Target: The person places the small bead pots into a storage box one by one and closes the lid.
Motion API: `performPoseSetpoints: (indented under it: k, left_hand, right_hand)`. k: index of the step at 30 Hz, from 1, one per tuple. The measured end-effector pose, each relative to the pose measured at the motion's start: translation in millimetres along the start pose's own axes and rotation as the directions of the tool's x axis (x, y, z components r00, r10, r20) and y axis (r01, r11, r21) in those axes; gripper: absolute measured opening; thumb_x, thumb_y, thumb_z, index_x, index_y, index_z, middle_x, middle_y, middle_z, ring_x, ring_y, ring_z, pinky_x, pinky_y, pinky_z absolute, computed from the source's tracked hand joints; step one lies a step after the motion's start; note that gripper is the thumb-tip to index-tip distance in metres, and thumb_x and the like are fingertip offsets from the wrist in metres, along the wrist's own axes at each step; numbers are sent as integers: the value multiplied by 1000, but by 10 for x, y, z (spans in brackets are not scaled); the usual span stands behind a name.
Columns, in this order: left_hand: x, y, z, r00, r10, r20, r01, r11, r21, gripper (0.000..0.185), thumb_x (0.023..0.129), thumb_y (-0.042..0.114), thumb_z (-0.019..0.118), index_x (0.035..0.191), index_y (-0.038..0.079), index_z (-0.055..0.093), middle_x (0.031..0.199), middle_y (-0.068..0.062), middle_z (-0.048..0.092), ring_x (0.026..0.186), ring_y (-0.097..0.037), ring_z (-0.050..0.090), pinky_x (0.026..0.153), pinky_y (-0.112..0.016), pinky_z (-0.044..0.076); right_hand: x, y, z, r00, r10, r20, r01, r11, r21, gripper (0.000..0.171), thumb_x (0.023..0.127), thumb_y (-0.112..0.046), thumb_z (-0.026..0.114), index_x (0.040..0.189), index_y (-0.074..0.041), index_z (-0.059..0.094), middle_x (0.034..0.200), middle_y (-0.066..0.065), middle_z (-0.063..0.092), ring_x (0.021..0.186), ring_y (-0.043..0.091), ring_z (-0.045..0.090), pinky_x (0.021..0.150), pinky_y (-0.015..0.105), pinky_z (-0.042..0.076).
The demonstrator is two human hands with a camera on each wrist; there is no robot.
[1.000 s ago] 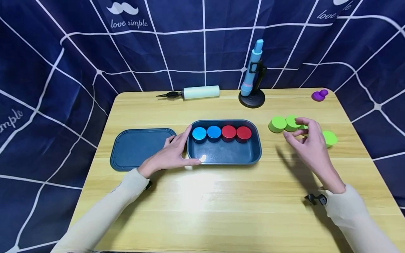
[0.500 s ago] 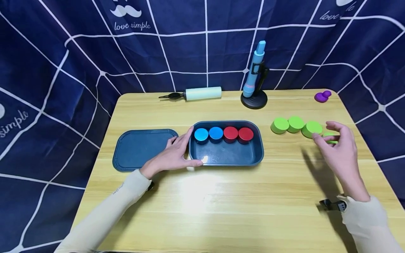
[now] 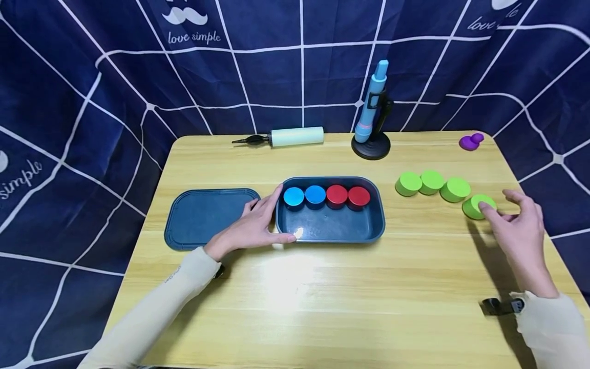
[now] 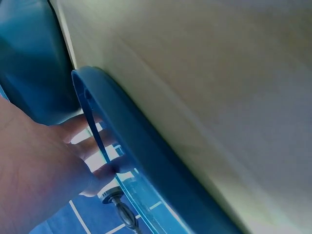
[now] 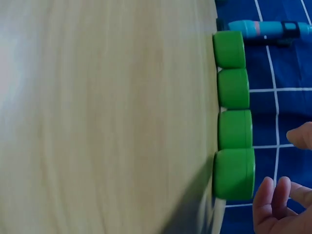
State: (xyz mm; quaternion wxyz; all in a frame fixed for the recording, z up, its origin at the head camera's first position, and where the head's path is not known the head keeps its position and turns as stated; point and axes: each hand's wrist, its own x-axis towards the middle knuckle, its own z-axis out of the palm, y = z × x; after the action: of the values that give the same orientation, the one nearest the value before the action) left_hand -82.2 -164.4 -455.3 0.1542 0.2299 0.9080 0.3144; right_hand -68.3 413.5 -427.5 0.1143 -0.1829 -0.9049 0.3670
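My left hand (image 3: 249,228) spans the left end of a dark blue plastic box (image 3: 332,233), thumb at the near corner and index finger at the far corner. In the box stand two blue round pieces (image 3: 294,197) and two red ones (image 3: 336,196), side by side along the far wall. On the right, my right hand (image 3: 523,233) hovers with thumb and fingers spread beside the rightmost green cylinder (image 3: 479,206); its thumb overlaps that cylinder's edge in the head view. Several green cylinders (image 5: 234,129) form a slanting row, with the right hand's fingertips (image 5: 265,192) apart from them in the right wrist view.
A dark blue lid (image 3: 203,218) lies left of the box, partly behind the left hand. Along the back edge are a pale hand pump (image 3: 295,136), a light blue pen-shaped object (image 3: 371,102) on a black stand (image 3: 371,147), and a purple knobbed piece (image 3: 470,142).
My right hand has moved rightward along the row of green cylinders, from over the middle ones to beside the rightmost. The left hand has stayed at the box's end.
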Motion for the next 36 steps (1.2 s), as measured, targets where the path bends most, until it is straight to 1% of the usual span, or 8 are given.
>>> performPoseSetpoints:
  k: [3,5,8,11,17,21,26,36]
  left_hand:
    - [5,20,-11,1000,-1,4,1,1000,4,131,90,77,74,173,34,-18,182,-3,14,165,-31,18,125,-70,3]
    - [12,24,-11,1000,-4,6,4,1000,8,131,90,76,75,173,34,-18,182,-3,14,165,-31,18,125,-69,3]
    - [17,24,-7,1000,-2,6,2,1000,8,131,91,76,75,174,34,-17,182,-2,14,165,-30,18,125,-69,3]
    - [13,19,3,1000,3,2,-3,1000,5,131,91,75,75,174,33,-17,182,-2,14,165,-30,18,125,-69,3]
    - [-2,12,14,1000,5,4,-5,1000,10,132,91,74,76,174,33,-18,182,-2,11,165,-31,17,125,-69,3]
    - [8,9,8,1000,7,2,-7,1000,12,132,91,73,77,174,33,-18,182,-2,12,165,-31,17,125,-69,3]
    - [12,1,23,1000,7,1,-7,1000,11,132,91,73,77,173,33,-18,182,-4,13,165,-31,17,125,-69,4]
    - [7,4,12,1000,13,-3,-13,1000,-7,131,91,72,77,174,32,-17,182,-3,13,165,-31,17,125,-69,4]
  right_hand:
    - [43,92,-26,999,-19,41,20,1000,-3,79,101,-34,77,164,-1,44,118,1,43,80,-4,47,73,18,37]
    - [75,147,-29,996,-43,75,41,999,27,77,100,-31,78,162,2,45,124,4,43,79,-4,49,69,15,40]
    - [118,221,-20,990,-55,130,38,991,129,64,100,-24,80,156,-5,52,127,-7,44,77,-3,52,62,12,46]
    - [158,278,-13,983,-55,176,15,975,220,55,100,-16,80,148,-18,53,124,-18,45,77,-3,55,62,12,50]
    - [219,328,-7,964,-62,259,-8,965,262,56,102,-10,79,147,-23,49,122,-19,49,86,-5,56,68,11,52]
    - [264,344,-13,952,-56,302,-31,961,276,50,102,-7,78,137,-32,52,120,-20,50,90,-7,56,70,12,52]
    - [298,350,-20,944,-40,327,-58,957,284,46,101,-8,80,125,-39,57,114,-23,57,89,-9,58,69,12,52]
    - [265,342,-24,950,16,312,-104,958,269,41,99,-12,84,122,-36,60,109,-26,60,85,-8,60,66,14,54]
